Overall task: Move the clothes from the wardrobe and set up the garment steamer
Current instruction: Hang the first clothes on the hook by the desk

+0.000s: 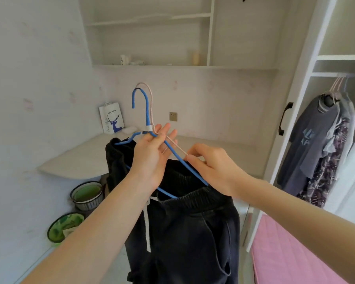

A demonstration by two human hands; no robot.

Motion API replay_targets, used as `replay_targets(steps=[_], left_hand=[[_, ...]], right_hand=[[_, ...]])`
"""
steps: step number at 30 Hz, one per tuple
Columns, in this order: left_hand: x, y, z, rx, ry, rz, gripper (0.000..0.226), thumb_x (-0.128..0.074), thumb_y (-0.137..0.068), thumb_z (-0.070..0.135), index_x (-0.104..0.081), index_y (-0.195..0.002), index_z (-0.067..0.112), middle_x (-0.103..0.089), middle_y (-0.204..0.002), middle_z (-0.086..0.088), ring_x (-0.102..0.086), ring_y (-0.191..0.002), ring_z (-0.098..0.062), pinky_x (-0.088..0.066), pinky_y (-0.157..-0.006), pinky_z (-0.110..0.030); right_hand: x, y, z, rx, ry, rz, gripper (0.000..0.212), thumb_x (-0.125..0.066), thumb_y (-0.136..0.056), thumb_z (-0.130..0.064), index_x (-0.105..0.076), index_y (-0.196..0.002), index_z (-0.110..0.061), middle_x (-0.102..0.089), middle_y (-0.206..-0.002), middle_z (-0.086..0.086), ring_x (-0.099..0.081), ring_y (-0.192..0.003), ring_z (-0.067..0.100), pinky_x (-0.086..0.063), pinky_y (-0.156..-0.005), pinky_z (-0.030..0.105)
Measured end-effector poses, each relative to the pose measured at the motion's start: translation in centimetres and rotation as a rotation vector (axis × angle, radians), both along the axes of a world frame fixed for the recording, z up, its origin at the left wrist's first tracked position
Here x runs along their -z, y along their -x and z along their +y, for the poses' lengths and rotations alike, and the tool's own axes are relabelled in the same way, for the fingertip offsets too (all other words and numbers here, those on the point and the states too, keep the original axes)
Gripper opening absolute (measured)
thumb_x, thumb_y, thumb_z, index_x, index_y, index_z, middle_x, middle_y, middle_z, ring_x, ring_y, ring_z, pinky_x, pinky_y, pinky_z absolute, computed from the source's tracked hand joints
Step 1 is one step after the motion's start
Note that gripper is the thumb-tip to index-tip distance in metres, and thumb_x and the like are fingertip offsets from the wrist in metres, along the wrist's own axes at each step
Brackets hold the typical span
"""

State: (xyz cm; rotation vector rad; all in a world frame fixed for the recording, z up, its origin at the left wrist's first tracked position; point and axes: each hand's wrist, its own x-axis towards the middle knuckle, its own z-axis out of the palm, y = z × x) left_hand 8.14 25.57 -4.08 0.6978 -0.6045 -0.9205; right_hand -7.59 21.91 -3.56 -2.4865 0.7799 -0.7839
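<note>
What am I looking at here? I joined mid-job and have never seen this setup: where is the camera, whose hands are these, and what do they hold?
There is no machine: a person works bare-handed, and the one picture comes from a camera on their head, looking forward and down. The left hand grips a blue hanger carrying black trousers; the right hand pinches a second, pale hanger beside it. More clothes, a grey T-shirt among them, hang in the open wardrobe on the right. A paper bag stands on the desk behind.

A paper bag [111,117] stood at the desk's [80,158] back corner, a bin [87,194] under its front edge, the wardrobe [295,95] rightward.
</note>
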Motion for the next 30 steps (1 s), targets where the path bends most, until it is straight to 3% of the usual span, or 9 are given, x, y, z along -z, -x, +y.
replay_targets(steps=[4, 8, 12, 14, 16, 20, 23, 26, 30], left_hand=[[1.1, -3.9, -0.4, -0.124, -0.100, -0.113, 0.028, -0.061, -0.092, 0.011, -0.060, -0.120, 0.010, -0.057, -0.133, -0.009, -0.065, -0.109, -0.019, -0.052, -0.095, -0.039], [2.3, -7.8, -0.5, -0.242, -0.171, -0.182, 0.038, -0.063, -0.091, 0.016, -0.057, -0.127, 0.007, -0.066, -0.117, 0.000, -0.068, -0.101, -0.015, -0.055, -0.090, -0.035], [3.3, -11.6, -0.4, -0.328, -0.220, -0.275, 0.026, -0.060, -0.093, 0.018, -0.065, -0.117, 0.007, -0.064, -0.092, 0.022, -0.068, -0.094, -0.008, -0.055, -0.087, -0.029], [3.7, -13.4, -0.2, -0.345, -0.240, -0.318, 0.022, -0.058, -0.094, 0.018, -0.067, -0.112, 0.010, -0.064, -0.100, 0.020, -0.067, -0.096, -0.009, -0.055, -0.086, -0.028], [4.1, -15.1, 0.0, -0.356, -0.251, -0.367, 0.013, -0.056, -0.095, 0.019, -0.068, -0.098, 0.023, -0.063, -0.116, 0.006, -0.066, -0.102, -0.013, -0.054, -0.090, -0.031], [4.5, -18.2, -0.1, -0.383, -0.266, -0.433, 0.022, -0.052, -0.097, 0.019, -0.060, -0.086, 0.035, -0.058, -0.129, -0.006, -0.062, -0.110, -0.017, -0.053, -0.093, -0.033], [5.0, -21.0, -0.8, -0.396, -0.296, -0.514, 0.020, -0.049, -0.098, 0.021, -0.065, -0.100, 0.032, -0.051, -0.138, 0.002, -0.057, -0.117, -0.015, -0.054, -0.087, -0.026], [5.3, -23.5, -1.9, -0.387, -0.357, -0.611, 0.030, -0.043, -0.101, 0.019, -0.061, -0.125, 0.015, -0.053, -0.131, 0.013, -0.054, -0.119, -0.010, -0.054, -0.081, -0.019], [5.4, -26.2, -4.2, -0.379, -0.383, -0.635, 0.025, -0.042, -0.101, 0.017, -0.062, -0.115, 0.024, -0.055, -0.132, 0.009, -0.054, -0.118, -0.009, -0.054, -0.082, -0.020]], right_hand=[[-0.2, -5.9, -1.0, -0.041, -0.017, 0.045, 0.033, -0.050, -0.096, -0.030, -0.048, -0.125, -0.015, -0.061, -0.115, -0.001, -0.059, -0.103, 0.014, -0.045, -0.083, 0.025], [0.8, -11.5, -1.6, -0.081, -0.069, 0.122, 0.033, -0.055, -0.094, -0.025, -0.046, -0.125, -0.014, -0.061, -0.111, 0.003, -0.059, -0.096, 0.018, -0.046, -0.079, 0.026], [2.5, -16.5, -2.7, -0.064, -0.052, 0.146, 0.022, -0.052, -0.096, -0.019, -0.049, -0.116, -0.011, -0.060, -0.099, 0.005, -0.054, -0.081, 0.017, -0.041, -0.064, 0.022], [3.2, -18.6, -3.1, -0.068, -0.064, 0.144, 0.012, -0.047, -0.098, -0.018, -0.051, -0.108, -0.012, -0.056, -0.086, 0.001, -0.048, -0.068, 0.012, -0.033, -0.054, 0.018], [3.7, -20.5, -3.5, -0.081, -0.103, 0.136, 0.007, -0.044, -0.099, -0.019, -0.050, -0.097, -0.016, -0.052, -0.077, -0.003, -0.045, -0.063, 0.008, -0.031, -0.052, 0.018], [4.4, -24.0, -4.6, -0.108, -0.232, 0.086, 0.014, -0.047, -0.097, -0.021, -0.057, -0.094, -0.012, -0.062, -0.085, 0.008, -0.053, -0.071, 0.018, -0.043, -0.065, 0.031], [4.8, -26.2, -5.9, -0.158, -0.407, -0.031, 0.014, -0.052, -0.094, -0.020, -0.064, -0.093, -0.012, -0.064, -0.083, 0.009, -0.053, -0.071, 0.019, -0.046, -0.067, 0.034], [5.4, -28.4, -7.7, -0.163, -0.460, -0.074, 0.012, -0.056, -0.093, -0.020, -0.064, -0.086, -0.016, -0.062, -0.075, 0.001, -0.052, -0.069, 0.015, -0.044, -0.067, 0.032], [5.5, -31.4, -10.8, -0.185, -0.466, -0.060, 0.011, -0.057, -0.091, -0.020, -0.064, -0.083, -0.018, -0.059, -0.073, -0.001, -0.051, -0.069, 0.015, -0.044, -0.069, 0.034]])
